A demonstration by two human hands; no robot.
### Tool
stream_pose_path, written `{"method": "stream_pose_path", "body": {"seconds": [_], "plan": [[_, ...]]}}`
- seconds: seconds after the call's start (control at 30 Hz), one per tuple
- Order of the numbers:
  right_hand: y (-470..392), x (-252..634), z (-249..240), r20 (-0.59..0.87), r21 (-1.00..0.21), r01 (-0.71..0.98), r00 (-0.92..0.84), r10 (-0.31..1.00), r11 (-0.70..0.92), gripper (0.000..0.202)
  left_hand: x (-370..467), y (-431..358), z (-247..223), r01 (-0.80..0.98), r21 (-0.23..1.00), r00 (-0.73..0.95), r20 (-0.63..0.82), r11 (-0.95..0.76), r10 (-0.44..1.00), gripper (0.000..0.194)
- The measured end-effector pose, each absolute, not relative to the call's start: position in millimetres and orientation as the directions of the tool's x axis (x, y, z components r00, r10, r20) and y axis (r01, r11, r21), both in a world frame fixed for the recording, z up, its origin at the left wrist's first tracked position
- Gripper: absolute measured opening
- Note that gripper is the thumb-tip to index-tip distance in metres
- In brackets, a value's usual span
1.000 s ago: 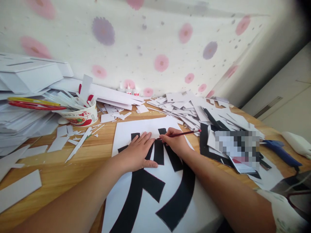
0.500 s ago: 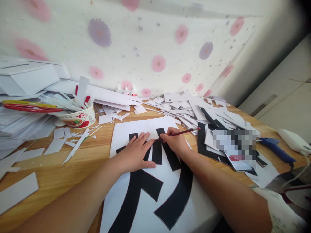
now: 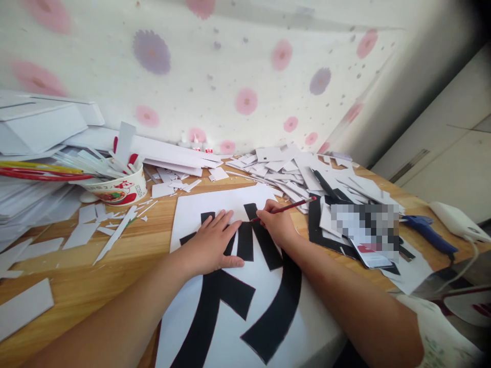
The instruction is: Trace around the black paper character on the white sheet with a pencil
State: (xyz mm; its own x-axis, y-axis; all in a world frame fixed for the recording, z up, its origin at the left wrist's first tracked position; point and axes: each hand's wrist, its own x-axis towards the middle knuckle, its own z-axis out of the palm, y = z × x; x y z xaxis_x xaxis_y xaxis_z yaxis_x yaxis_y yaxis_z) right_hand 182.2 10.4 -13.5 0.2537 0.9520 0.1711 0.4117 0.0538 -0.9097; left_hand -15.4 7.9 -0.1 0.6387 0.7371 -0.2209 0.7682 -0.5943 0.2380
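Observation:
A large white sheet (image 3: 222, 337) lies on the wooden table, with a black cut-out shape (image 3: 272, 317) of thick curved and straight strokes on it. My left hand (image 3: 213, 243) presses flat on the upper part of the shape, fingers spread, covering some strokes. My right hand (image 3: 278, 222) is closed around a dark red pencil (image 3: 293, 205), whose tip touches down beside a black stroke near the left fingertips. The pencil's far end points up to the right.
A paper bowl (image 3: 128, 189) of white strips stands at the left, near stacked white boards (image 3: 42, 125). White scraps (image 3: 276, 163) pile up behind. A phone (image 3: 370, 253), a blue glue gun (image 3: 429, 232) and a white device (image 3: 458, 220) lie at the right.
The view has shifted slightly, moving most things a little left. The pencil has tilted up somewhat in my right hand; my left hand keeps its place on the shape.

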Motion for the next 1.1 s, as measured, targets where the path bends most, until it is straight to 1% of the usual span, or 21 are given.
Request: {"method": "stream_pose_path", "body": {"seconds": [0.1, 0.17, 0.3, 0.37, 0.4, 0.47, 0.53, 0.6, 0.67, 0.7, 0.77, 0.83, 0.97, 1.1], "plan": [[10, 183, -14, 0.170, -0.908, 0.417, 0.258, 0.951, 0.050, 0.027, -15, 8, 0, 0.765, 0.240, 0.642, -0.216, -0.597, 0.735, 0.092], [11, 184, -16, 0.150, -0.931, 0.362, 0.250, 0.957, 0.052, 0.027, -14, 8, 0, 0.767, 0.236, 0.640, -0.214, -0.597, 0.738, 0.091], [16, 186, -25, 0.106, -0.993, 0.069, 0.240, 0.965, 0.092, 0.031, -14, 7, 0, 0.777, 0.208, 0.629, -0.217, -0.594, 0.746, 0.091], [17, 188, -28, 0.118, -0.992, -0.020, 0.258, 0.959, 0.128, 0.033, -14, 7, 2, 0.777, 0.199, 0.630, -0.223, -0.598, 0.744, 0.091], [17, 189, -27, 0.145, -0.989, -0.004, 0.242, 0.959, 0.150, 0.031, -13, 6, 2, 0.775, 0.196, 0.632, -0.225, -0.601, 0.742, 0.091], [10, 192, -20, 0.206, -0.976, 0.094, 0.137, 0.969, 0.194, 0.024, -13, 6, 3, 0.773, 0.188, 0.635, -0.220, -0.606, 0.741, 0.091], [-5, 198, -6, 0.260, -0.934, 0.234, -0.075, 0.963, 0.270, 0.020, -13, 6, 3, 0.770, 0.176, 0.638, -0.197, -0.613, 0.745, 0.091], [-27, 205, 9, 0.291, -0.823, 0.394, -0.326, 0.900, 0.409, 0.018, -14, 8, 0, 0.765, 0.173, 0.643, -0.167, -0.620, 0.747, 0.090], [-52, 212, 19, 0.258, -0.634, 0.549, -0.513, 0.818, 0.545, 0.020, -16, 10, -4, 0.757, 0.176, 0.652, -0.141, -0.629, 0.745, 0.088], [-64, 215, 21, 0.227, -0.539, 0.609, -0.561, 0.796, 0.583, 0.021, -16, 11, -6, 0.754, 0.177, 0.655, -0.132, -0.632, 0.744, 0.088], [-84, 220, 17, 0.187, -0.426, 0.684, -0.574, 0.797, 0.592, 0.022, -17, 13, -7, 0.753, 0.180, 0.655, -0.127, -0.632, 0.745, 0.087], [-95, 223, 7, 0.197, -0.381, 0.718, -0.553, 0.810, 0.583, 0.026, -18, 12, -6, 0.751, 0.190, 0.658, -0.131, -0.632, 0.742, 0.087], [-100, 224, -12, 0.248, -0.367, 0.721, -0.533, 0.809, 0.587, 0.029, -17, 8, 0, 0.751, 0.199, 0.657, -0.124, -0.630, 0.744, 0.087], [-99, 224, -17, 0.279, -0.362, 0.709, -0.537, 0.796, 0.605, 0.028, -18, -2, 15, 0.785, 0.202, 0.609, -0.082, -0.585, 0.789, 0.087]]}}
